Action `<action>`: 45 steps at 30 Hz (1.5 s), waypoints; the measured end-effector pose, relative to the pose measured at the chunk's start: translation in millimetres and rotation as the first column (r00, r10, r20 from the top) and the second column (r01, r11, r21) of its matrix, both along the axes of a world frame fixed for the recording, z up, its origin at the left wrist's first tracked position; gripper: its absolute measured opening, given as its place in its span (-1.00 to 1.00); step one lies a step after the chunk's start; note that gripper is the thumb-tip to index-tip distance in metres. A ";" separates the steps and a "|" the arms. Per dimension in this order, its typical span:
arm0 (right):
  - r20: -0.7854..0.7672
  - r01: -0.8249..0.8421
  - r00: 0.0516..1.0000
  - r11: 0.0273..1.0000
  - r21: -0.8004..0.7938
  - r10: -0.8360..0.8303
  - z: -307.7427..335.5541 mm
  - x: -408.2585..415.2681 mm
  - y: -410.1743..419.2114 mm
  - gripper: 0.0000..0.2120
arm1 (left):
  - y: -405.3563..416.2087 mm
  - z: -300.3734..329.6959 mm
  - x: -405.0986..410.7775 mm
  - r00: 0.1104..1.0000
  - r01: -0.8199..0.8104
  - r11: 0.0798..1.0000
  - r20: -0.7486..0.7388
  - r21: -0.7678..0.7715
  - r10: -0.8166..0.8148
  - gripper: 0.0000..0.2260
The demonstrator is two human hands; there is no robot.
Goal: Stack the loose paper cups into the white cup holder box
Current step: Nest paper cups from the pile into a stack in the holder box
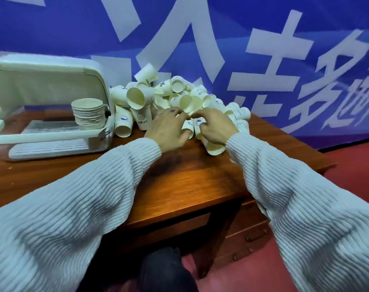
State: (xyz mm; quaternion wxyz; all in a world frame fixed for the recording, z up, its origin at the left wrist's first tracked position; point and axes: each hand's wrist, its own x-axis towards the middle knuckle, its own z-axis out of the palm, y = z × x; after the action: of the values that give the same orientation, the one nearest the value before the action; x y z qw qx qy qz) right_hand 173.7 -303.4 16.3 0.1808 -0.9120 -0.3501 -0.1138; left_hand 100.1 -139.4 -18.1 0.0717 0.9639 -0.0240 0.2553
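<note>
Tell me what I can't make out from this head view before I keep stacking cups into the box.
- Head view: how many cups the stack in the white cup holder box holds; its base is too blurred.
- Fingertips of the left hand and right hand: hidden behind the cups they hold.
- Back of the loose cup pile: hidden by the front cups.

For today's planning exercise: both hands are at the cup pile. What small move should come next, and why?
Probably nest the cup in the left hand into the cup in the right hand. Both hands grip small cups side by side, and the box already holds a nested stack.
</note>
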 end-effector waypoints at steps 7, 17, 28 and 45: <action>0.027 0.206 0.978 0.976 -0.068 -0.205 -17.7 30.2 -69.5 -0.46 | -51.9 -15.2 38.0 0.975 0.117 0.992 -0.196 0.055 -0.104 -0.42; -0.421 0.491 0.831 0.835 0.247 -0.364 -47.1 71.3 -104.0 -0.46 | -66.8 -34.3 56.7 0.947 0.153 0.961 -0.313 0.232 -0.075 -0.07; -0.443 0.437 0.868 0.770 0.465 -0.225 -38.3 66.1 -93.9 -0.92 | -58.5 -21.4 39.1 0.992 0.032 0.996 -0.120 0.081 -0.022 -0.30; -0.210 0.026 0.968 0.775 0.632 0.139 23.9 -19.1 64.6 -0.90 | 70.9 43.2 -82.0 0.932 -0.221 0.899 0.189 -0.378 0.309 -0.27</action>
State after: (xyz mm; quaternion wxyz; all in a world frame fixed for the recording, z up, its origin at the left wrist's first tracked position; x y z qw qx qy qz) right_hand 154.5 -238.7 40.3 0.5202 -0.7948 -0.2941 -0.1055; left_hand 18.1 -68.5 25.1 0.2033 0.8908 0.1455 0.3795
